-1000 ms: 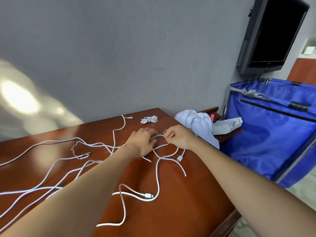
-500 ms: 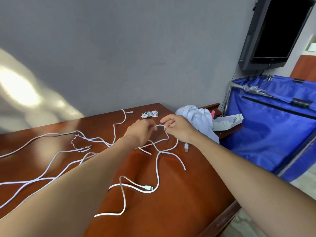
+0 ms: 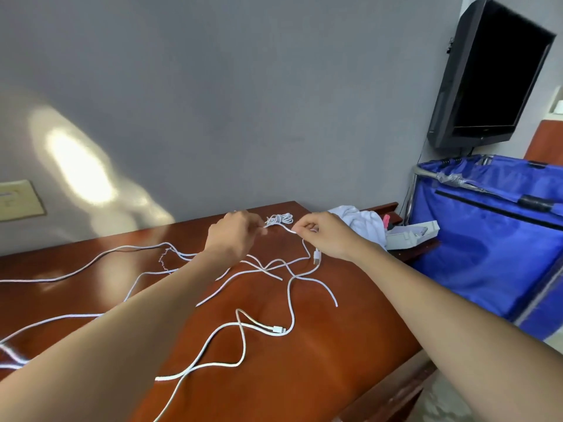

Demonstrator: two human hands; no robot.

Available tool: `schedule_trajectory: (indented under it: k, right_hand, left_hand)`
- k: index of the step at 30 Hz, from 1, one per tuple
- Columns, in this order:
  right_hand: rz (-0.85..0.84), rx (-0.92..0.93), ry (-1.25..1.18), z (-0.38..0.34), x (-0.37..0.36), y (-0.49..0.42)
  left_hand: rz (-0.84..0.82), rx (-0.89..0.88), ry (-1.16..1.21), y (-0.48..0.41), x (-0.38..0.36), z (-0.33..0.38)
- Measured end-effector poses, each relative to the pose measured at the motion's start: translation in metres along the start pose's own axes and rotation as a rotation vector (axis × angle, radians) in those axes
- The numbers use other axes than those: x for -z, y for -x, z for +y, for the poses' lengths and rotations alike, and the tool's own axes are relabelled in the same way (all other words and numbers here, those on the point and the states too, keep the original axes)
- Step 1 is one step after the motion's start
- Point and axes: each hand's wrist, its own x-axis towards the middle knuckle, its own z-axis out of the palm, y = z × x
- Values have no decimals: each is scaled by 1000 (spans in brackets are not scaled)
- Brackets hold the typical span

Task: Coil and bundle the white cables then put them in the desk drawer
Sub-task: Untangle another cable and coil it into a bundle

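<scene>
Arms outstretched, left hand (image 3: 233, 237) and right hand (image 3: 326, 236) seemingly pinch one cable (image 3: 281, 227).

**Free room and obstructions**

Left hand (image 3: 234, 236) and right hand (image 3: 326, 236) pinch one cable (image 3: 280, 227) stretched between them, barring the gap between the hands; just beyond it a coil (image 3: 278, 219) lies near the far edge, before the wall (image 3: 243, 117), which closes all passage behind the desk (image 3: 335, 367); loose cables (image 3: 292, 303) sprawl over the left and middle of the desk, passing under the left forearm; bare wood shows on the near right part, between the last cable loop and the right forearm; off the right edge a cloth (image 3: 362, 222) and a box (image 3: 411, 234) fill a lower ledge; a blue cart (image 3: 487, 263) stands beyond them; a TV (image 3: 487, 77) hangs on the wall above the cart.
</scene>
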Motion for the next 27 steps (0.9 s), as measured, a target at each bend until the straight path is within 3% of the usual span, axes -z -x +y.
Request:
schedule_trajectory:
  k: [12,19,27]
  right_hand:
    - [-107,86,-87,-70,-28,10]
    - [-205,127,-140,-124,-71,15]
    - [-261,129,-266,-184,-133,13]
  left_hand:
    - [56,51,-118,58,58,-54]
    - [-47,162,-88,99,84,-87]
    - [-130,110,-159,153,109,-136]
